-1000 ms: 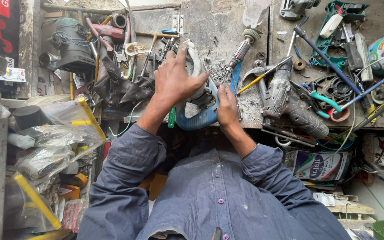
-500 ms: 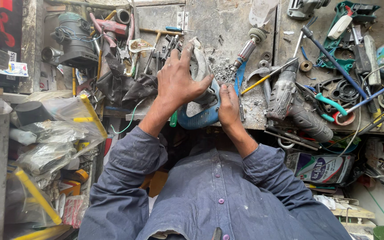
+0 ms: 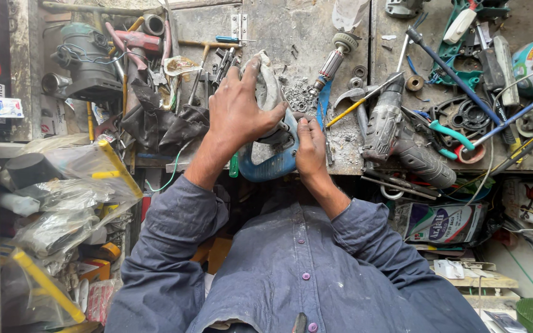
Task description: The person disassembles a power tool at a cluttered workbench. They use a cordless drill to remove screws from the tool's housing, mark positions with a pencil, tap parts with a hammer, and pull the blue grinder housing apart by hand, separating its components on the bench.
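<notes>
Hands grip a blue-handled power-tool body [image 3: 271, 161] at the desk's [image 3: 291, 37] near edge.
Left hand [image 3: 237, 115] clasps its grey housing, right hand [image 3: 311, 148] pinches the handle; overhanging, it might slip off.

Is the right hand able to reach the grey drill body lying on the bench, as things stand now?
Probably yes. The right hand rests on the blue power tool, and the grey drill body lies just to its right with only small debris between.
</notes>
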`<state>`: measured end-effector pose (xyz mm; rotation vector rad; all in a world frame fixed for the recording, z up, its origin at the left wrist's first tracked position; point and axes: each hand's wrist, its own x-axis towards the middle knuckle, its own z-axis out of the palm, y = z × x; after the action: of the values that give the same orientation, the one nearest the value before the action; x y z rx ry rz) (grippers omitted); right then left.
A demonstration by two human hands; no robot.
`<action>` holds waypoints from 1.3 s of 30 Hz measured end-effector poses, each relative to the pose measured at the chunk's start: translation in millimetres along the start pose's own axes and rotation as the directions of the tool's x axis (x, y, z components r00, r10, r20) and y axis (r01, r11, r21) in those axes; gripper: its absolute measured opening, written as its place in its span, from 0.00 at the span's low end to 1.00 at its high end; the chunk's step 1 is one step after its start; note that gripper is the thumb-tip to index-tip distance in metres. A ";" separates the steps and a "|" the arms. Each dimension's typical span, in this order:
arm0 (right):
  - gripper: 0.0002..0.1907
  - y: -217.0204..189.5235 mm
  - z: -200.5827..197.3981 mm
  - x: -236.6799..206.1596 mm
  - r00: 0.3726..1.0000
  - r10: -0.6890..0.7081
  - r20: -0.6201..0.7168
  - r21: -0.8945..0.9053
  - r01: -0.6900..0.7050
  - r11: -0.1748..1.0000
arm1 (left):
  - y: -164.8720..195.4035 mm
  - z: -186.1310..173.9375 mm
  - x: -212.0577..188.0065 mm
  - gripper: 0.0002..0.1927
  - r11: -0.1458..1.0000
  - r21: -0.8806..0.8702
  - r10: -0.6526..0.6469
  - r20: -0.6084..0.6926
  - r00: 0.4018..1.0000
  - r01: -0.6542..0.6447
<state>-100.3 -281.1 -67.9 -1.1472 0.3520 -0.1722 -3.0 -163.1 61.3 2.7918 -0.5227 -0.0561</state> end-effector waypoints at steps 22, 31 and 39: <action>0.15 8.1 -9.1 1.9 1.000 0.018 -0.006 0.090 -0.018 0.996 | -14.2 2.5 -27.2 0.64 0.973 -0.197 0.134 0.038 0.990 -0.124; 0.15 13.8 -26.8 -1.1 1.000 0.005 0.000 0.016 -0.005 1.000 | 3.5 6.1 -25.6 0.66 0.995 -0.074 0.069 0.120 0.990 -0.060; 0.15 16.7 -31.4 -3.5 0.999 0.038 0.021 0.049 -0.039 0.998 | -15.1 8.5 -26.3 0.72 0.937 -0.331 0.142 0.081 0.987 -0.108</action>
<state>-115.6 -300.2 -93.9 -1.0917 0.3498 -0.1350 -23.1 -142.7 48.3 2.4365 -0.6506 -0.2393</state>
